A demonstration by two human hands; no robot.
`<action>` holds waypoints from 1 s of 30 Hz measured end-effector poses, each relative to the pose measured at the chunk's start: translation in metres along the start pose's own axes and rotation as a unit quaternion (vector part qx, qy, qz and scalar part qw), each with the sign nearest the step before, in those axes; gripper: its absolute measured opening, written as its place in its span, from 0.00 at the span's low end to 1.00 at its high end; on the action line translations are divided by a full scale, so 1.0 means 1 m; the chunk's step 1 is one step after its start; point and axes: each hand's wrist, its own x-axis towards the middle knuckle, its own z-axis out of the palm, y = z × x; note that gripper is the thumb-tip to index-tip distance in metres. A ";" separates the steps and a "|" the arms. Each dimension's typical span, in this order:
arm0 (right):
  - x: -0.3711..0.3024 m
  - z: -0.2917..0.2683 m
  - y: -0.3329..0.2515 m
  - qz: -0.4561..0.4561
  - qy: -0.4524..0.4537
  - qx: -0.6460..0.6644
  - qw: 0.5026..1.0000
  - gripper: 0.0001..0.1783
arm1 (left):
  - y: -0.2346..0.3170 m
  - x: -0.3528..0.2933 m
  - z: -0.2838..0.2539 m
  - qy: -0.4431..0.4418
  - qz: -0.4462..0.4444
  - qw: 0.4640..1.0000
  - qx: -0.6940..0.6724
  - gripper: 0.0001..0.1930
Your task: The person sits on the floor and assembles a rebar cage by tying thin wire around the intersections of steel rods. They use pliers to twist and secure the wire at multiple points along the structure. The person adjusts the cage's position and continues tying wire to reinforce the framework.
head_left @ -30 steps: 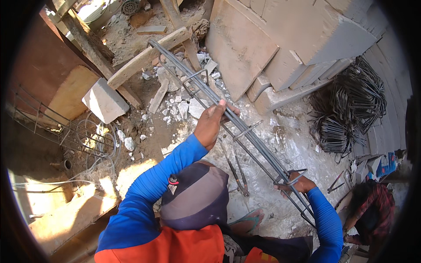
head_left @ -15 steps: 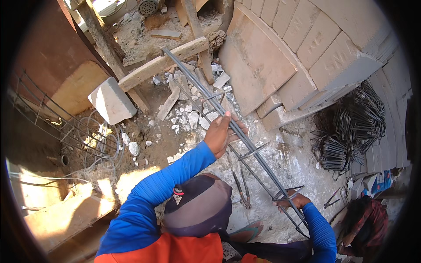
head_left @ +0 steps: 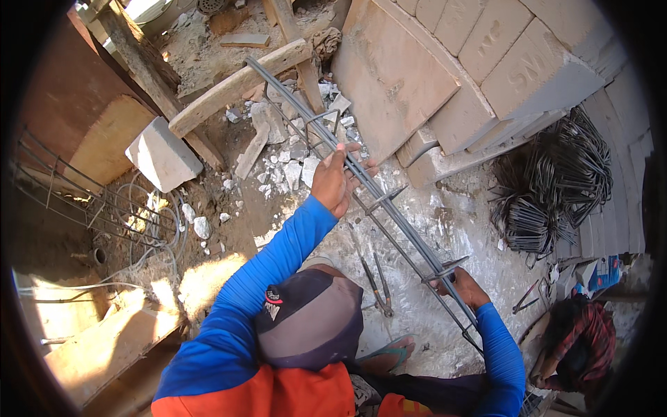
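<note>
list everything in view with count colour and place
rebar cage: one, dark grey, diagonal across centre
bent-steel pile: one, dark, right
stacked blocks: several, beige-grey, upper right
loose block: one, whitish, left
second cage: one, dark, far left
timbers: several, brown, upper left
rubble: many pieces, whitish, upper centre
long-handled tool: one, dark, centre ground
co-worker: one, red checked sleeve, lower right
cap: one, dark and brown, lower centre
sandalled foot: one, teal strap, lower centre
sleeves: two, blue, flanking cap
left hand: one, bare, on rebar cage's upper half
right hand: one, bare, on rebar cage's lower end
</note>
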 end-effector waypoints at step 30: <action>-0.067 0.004 -0.064 -0.155 0.273 -0.010 0.949 0.09 | 0.002 0.002 -0.018 0.063 0.053 0.981 0.177 0.19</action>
